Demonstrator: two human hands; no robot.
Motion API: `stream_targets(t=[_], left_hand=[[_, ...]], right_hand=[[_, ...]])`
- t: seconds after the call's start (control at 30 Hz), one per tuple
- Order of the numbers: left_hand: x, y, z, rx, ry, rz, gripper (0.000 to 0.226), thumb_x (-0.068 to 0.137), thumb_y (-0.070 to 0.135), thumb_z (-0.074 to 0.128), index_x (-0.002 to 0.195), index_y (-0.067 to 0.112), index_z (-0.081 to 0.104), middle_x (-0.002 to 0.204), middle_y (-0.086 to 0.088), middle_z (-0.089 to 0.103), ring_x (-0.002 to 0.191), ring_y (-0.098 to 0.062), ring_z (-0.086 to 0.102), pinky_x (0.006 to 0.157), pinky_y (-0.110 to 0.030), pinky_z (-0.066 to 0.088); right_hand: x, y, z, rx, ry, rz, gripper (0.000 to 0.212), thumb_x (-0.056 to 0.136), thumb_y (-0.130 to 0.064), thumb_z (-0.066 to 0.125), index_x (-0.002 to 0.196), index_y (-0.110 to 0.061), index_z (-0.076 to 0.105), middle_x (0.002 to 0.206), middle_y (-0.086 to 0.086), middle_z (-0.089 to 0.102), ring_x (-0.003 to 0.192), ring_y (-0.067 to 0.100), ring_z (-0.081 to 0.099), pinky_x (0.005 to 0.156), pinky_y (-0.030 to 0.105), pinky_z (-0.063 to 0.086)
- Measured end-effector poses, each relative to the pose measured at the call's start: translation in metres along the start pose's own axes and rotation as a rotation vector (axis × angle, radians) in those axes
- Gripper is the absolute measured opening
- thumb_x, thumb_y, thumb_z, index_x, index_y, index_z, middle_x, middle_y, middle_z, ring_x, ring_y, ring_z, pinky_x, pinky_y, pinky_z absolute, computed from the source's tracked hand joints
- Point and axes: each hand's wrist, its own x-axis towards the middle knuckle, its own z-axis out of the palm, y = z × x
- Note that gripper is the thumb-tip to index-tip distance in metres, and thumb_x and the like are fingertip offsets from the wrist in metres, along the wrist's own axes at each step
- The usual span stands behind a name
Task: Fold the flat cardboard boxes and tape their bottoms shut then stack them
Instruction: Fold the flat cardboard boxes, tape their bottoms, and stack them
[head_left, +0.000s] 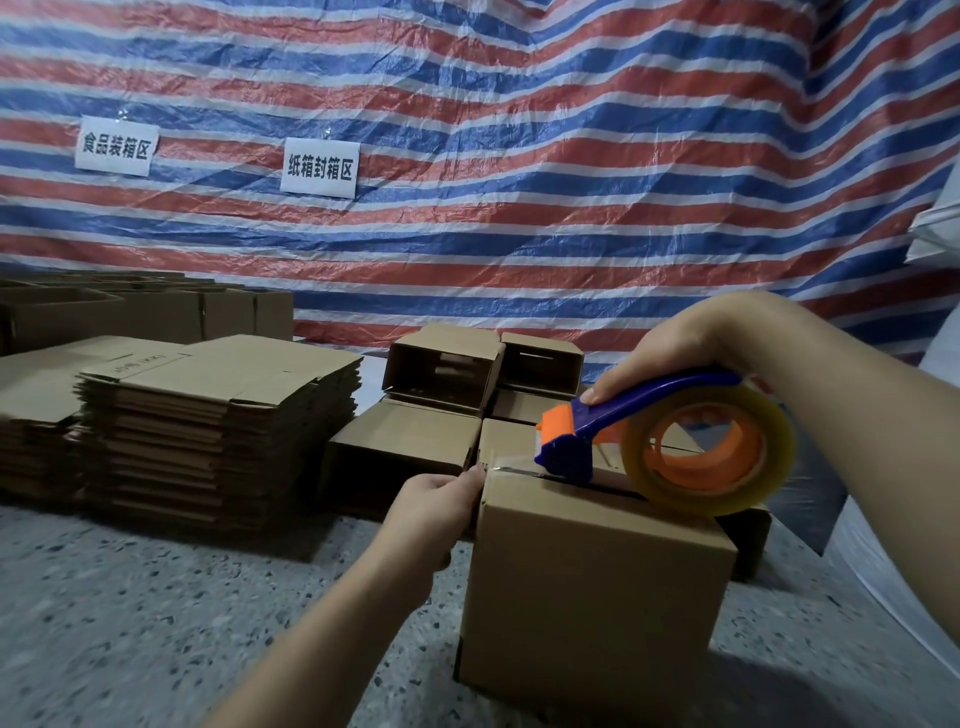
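1. Two hands at work on one folded cardboard box (592, 587), standing upright on the speckled grey surface (156, 623) at centre frame, flaps closed on top.
2. Left hand (434, 506) at the box's upper left corner, fingers curled against the left wall, thumb and fingertips pinching the end of clear tape (498, 465) down over the edge.
3. Right hand (680, 353) wrapped over the blue handle of a tape dispenser (597, 431), fingers curled and clamped on it, thumb tip visible near the orange cutter head.
4. Dispenser nose pressed to the box top along the seam between the flaps; roll of clear tape (709, 452) on an orange hub, resting at the box's upper right edge.
5. Strip of tape stretched from the left corner to the dispenser nose, lying along the seam.
6. Stack of flat cardboard boxes (218, 431) to the left on the same surface, well apart from the box in hand; a lower pile just beside it at far left.
7. Group of folded boxes (441, 374) behind, stacked two high, open ends toward the camera.
8. Red, white and blue striped tarpaulin (519, 156) as backdrop, two white paper signs (319, 169) with printed Chinese characters fixed to it.
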Motion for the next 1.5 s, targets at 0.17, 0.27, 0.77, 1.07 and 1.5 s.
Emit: stream_targets(t=[0.17,0.27,0.77,1.07,1.5], left_hand=[[-0.003,-0.001,0.003,-0.03,0.02,-0.053,0.046,0.093,0.053,0.055,0.061,0.02,0.055,0.042,0.012,0.05,0.04,-0.004,0.042,0.048,-0.024,0.029],[-0.007,-0.007,0.005,-0.034,0.03,-0.184,0.054,0.084,0.071,0.054,0.069,0.019,0.06,0.057,0.004,0.053,0.053,-0.011,0.04,0.048,-0.023,0.03],[-0.014,0.037,0.017,-0.073,-0.26,-0.053,0.043,0.102,0.04,0.045,0.144,0.035,0.042,0.142,-0.006,0.047,0.113,-0.025,0.06,0.097,-0.043,0.052],[-0.006,0.045,0.011,-0.188,-0.302,-0.265,0.036,0.098,0.04,0.052,0.117,0.01,0.059,0.105,-0.014,0.068,0.083,-0.023,0.064,0.075,-0.034,0.051],[0.002,0.037,0.016,-0.119,-0.179,-0.065,0.034,0.097,0.018,0.058,0.13,0.026,0.057,0.11,-0.006,0.064,0.099,-0.024,0.065,0.071,-0.034,0.055]], right_hand=[[0.0,-0.001,0.001,0.014,0.017,0.017,0.062,0.069,-0.065,0.074,0.098,-0.01,0.069,0.067,0.006,0.071,0.047,0.015,0.065,0.046,0.021,0.051],[0.0,-0.003,0.002,-0.002,0.03,0.035,0.058,0.077,-0.064,0.072,0.099,-0.01,0.068,0.067,0.006,0.072,0.047,0.014,0.066,0.045,0.021,0.052],[0.001,-0.003,0.0,-0.017,-0.004,0.011,0.059,0.078,-0.065,0.069,0.101,-0.011,0.067,0.065,0.006,0.071,0.047,0.014,0.065,0.045,0.021,0.05],[0.004,-0.006,0.0,-0.047,-0.005,0.015,0.056,0.08,-0.063,0.069,0.104,-0.013,0.066,0.069,0.005,0.073,0.049,0.013,0.067,0.048,0.02,0.052],[0.005,0.025,-0.023,-0.113,-0.056,0.151,0.111,0.022,-0.074,0.09,0.11,-0.009,0.072,0.089,0.013,0.077,0.072,0.024,0.074,0.062,0.031,0.059]])
